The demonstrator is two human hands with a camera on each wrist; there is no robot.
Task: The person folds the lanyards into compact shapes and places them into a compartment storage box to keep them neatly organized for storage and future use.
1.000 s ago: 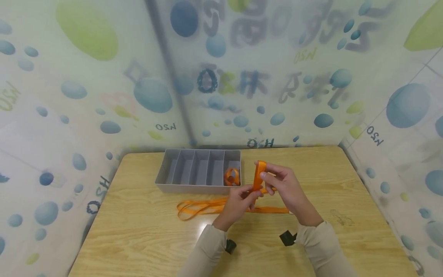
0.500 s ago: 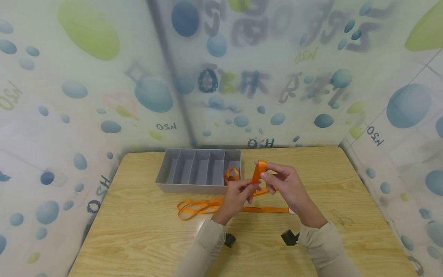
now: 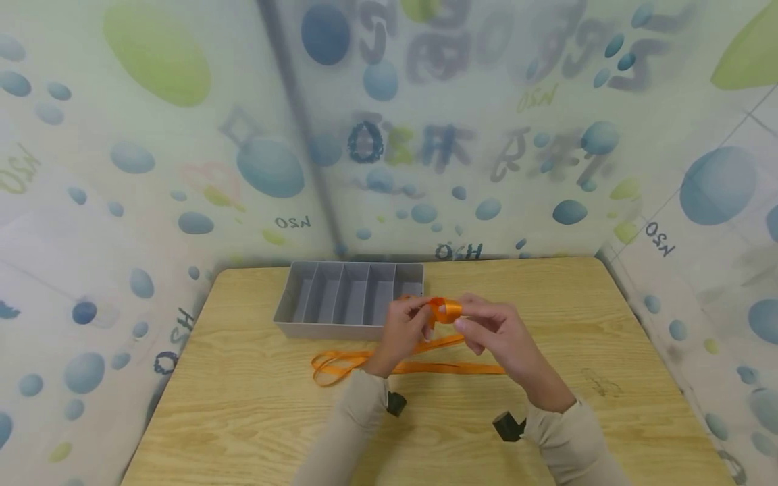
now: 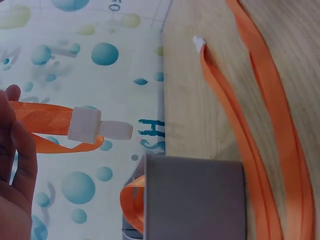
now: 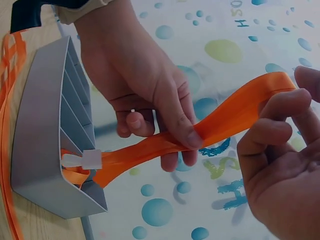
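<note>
An orange lanyard (image 3: pixel 446 310) is held up between both hands, just right of the grey tray. My left hand (image 3: pixel 402 332) pinches its folded strap between thumb and fingers. My right hand (image 3: pixel 501 332) has its fingertips at the looped end, curled around the strap (image 5: pixel 235 111). A white plastic clip (image 4: pixel 85 124) sticks out at the strap's other end. Behind the hands lies another orange lanyard (image 3: pixel 340 364), stretched across the table in long loops. A coiled orange lanyard (image 4: pixel 133 204) sits in the tray's right compartment, mostly hidden by my left hand in the head view.
The grey tray (image 3: pixel 334 331) with several compartments stands at the back of the wooden table (image 3: pixel 243 405), near a patterned wall (image 3: pixel 395 236). Dark wrist-mounted blocks show below the left sleeve (image 3: pixel 396 404) and beside the right sleeve (image 3: pixel 507 427).
My left hand has moved left and slightly up, now in front of the tray's right compartment. The held strap has turned from upright to a sideways loop. My right hand has stayed nearly in place.
</note>
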